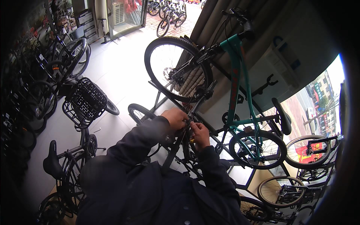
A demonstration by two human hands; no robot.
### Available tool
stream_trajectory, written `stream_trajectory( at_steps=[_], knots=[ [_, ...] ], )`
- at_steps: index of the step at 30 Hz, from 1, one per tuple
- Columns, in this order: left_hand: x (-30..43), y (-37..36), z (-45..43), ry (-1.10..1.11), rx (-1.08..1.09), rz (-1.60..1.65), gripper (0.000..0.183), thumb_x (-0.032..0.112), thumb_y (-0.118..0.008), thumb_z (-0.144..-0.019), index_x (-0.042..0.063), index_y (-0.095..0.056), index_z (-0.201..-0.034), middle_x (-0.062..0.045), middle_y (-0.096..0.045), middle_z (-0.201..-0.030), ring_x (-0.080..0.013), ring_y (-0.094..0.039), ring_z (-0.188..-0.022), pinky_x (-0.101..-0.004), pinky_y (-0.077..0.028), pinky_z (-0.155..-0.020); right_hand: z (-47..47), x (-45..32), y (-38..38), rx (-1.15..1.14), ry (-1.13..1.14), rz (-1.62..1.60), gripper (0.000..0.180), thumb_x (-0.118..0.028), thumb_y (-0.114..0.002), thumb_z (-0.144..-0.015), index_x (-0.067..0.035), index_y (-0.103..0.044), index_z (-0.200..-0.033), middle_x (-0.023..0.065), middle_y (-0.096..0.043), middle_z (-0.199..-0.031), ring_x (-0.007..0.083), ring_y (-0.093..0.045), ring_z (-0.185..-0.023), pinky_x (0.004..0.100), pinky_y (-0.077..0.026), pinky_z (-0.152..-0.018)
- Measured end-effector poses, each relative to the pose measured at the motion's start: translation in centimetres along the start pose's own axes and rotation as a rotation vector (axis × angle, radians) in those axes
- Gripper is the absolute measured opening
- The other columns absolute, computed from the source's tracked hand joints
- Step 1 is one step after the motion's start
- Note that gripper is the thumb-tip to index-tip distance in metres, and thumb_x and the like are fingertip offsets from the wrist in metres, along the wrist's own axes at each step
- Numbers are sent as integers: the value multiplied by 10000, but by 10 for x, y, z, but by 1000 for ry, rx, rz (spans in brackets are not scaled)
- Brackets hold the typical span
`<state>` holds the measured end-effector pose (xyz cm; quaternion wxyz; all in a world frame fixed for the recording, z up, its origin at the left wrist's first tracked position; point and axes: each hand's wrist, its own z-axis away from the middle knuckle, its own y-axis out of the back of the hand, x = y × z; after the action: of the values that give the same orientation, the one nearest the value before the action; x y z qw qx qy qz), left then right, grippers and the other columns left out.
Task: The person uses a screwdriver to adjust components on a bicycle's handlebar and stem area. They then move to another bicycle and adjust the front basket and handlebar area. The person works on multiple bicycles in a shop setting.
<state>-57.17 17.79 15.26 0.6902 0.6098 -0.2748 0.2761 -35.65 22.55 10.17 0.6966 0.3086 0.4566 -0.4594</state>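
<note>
Both my hands are close together at the front part of a dark bicycle frame point(173, 153) below my chest. My left hand point(175, 118) has its fingers curled at a thin dark part or cable near the handlebar area; what it grips is too small to tell. Just right of it, my right hand point(200, 134) pinches something small and thin by the frame, and a yellow piece point(192, 140) shows beside its palm. A bicycle wheel with a knobby tyre point(137, 112) stands to the left of my left hand.
A teal bicycle frame point(234, 84) stands at the right on a dark rack, its front wheel point(147, 63) ahead of my hands. A black bicycle with a plastic basket point(84, 102) is at the left. An L-shaped hex key point(97, 129) lies on the tiled floor.
</note>
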Motion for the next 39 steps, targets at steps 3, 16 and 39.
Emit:
stream_trajectory(
  at_steps=[3, 16, 39],
  knots=[
    [2, -11, -2, -143, 76, -86, 213, 253, -726, -877, 145, -823, -1033, -120, -744, -1020, -343, -734, -985, -433, -589, -856, 0, -1, -3, 28, 20, -29, 369, -358, -793, -1002, -26, -677, -1112, 44, -693, -906, 125, -611, -592, 285, -498, -505],
    [0, -22, -9, -205, 102, -143, 184, 264, -755, -829, 106, -792, -915, -90, -694, -986, -346, -717, -970, -456, -580, -829, -2, -11, -3, -14, 31, -61, 302, -299, -792, -1008, -35, -680, -1101, 10, -663, -856, 96, -591, -628, 262, -490, -534],
    [-37, -13, -9, 90, -10, 281, 325, 311, -768, -870, 34, -809, -1035, -182, -792, -989, -310, -771, -920, -382, -598, -877, -6, 7, -5, 23, -33, -6, 326, -283, -793, -978, 3, -679, -1085, 52, -670, -857, 138, -641, -679, 290, -519, -539]
  ],
)
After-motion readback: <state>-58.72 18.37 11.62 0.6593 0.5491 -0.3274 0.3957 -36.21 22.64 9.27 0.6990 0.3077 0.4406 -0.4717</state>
